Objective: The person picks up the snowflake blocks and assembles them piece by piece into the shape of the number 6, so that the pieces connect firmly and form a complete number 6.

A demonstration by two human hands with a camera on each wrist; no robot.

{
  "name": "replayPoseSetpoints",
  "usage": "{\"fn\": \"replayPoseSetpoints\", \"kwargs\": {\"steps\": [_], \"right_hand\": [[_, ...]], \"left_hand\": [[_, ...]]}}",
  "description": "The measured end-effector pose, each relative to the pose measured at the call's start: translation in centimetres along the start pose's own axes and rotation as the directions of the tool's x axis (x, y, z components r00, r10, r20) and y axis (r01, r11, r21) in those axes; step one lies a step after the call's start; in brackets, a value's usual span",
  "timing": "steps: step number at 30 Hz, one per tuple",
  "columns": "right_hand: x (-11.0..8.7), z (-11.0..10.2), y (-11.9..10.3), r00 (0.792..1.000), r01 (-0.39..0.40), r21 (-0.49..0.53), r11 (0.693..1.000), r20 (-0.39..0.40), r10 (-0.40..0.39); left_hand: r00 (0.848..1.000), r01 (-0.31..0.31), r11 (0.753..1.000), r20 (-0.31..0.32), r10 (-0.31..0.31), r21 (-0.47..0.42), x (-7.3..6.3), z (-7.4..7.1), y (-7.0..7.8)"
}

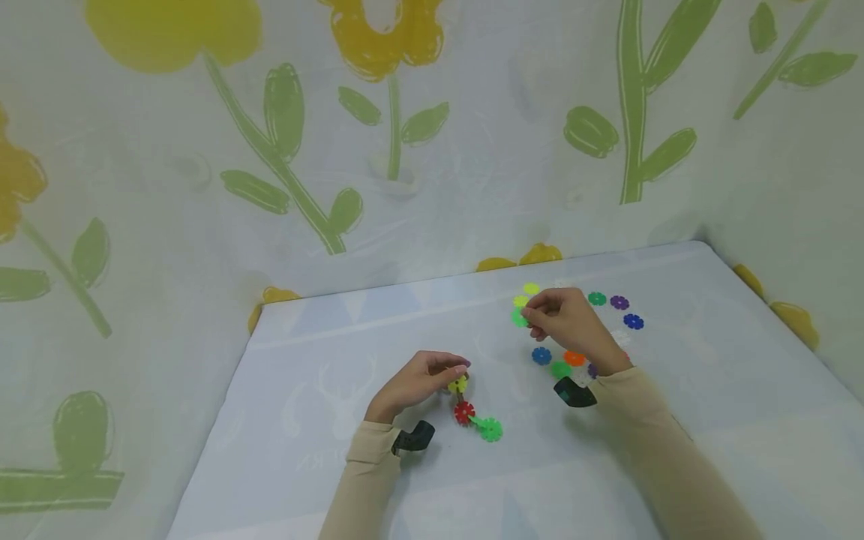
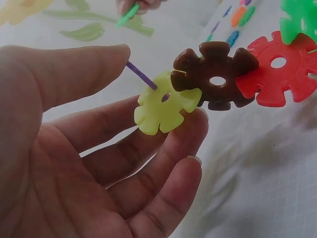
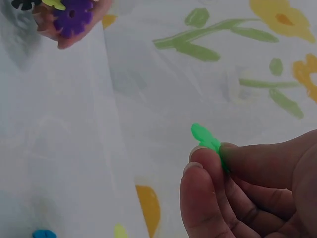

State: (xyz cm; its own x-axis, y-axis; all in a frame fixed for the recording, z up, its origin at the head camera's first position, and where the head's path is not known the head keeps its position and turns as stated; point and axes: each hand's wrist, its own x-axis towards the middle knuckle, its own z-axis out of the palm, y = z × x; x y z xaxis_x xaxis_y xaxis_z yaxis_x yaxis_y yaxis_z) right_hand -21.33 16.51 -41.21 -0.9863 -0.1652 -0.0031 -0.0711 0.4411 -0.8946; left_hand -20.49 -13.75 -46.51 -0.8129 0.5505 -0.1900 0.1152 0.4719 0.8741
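Looking down, I see my left hand (image 1: 421, 379) holding up a chain of slotted discs (image 1: 464, 412) over the pale table (image 1: 270, 420), while my right hand (image 1: 570, 322) pinches a bright green disc (image 1: 518, 317) by the loose discs (image 1: 541, 355). At my left wrist, my thumb and fingers grip the thin purple disc (image 2: 141, 75) slotted into the yellow disc (image 2: 158, 116); the smooth plastic seems stiff and nearly weightless, the joints likely to work loose. At my right wrist, thumb and fingertips pinch the green disc's edge, probably the surest hold on something so slick.
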Motion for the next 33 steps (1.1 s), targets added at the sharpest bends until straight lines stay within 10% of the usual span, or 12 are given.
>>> {"fn": "replayPoseSetpoints", "kwargs": {"steps": [33], "right_hand": [[0.1, 7.1, 0.3, 0.989, 0.041, 0.001, 0.999, 0.144, -0.04]], "left_hand": [[1.0, -0.018, 1.0, 0.0, 0.018, -0.018, 0.3, 0.4, 0.0]]}}
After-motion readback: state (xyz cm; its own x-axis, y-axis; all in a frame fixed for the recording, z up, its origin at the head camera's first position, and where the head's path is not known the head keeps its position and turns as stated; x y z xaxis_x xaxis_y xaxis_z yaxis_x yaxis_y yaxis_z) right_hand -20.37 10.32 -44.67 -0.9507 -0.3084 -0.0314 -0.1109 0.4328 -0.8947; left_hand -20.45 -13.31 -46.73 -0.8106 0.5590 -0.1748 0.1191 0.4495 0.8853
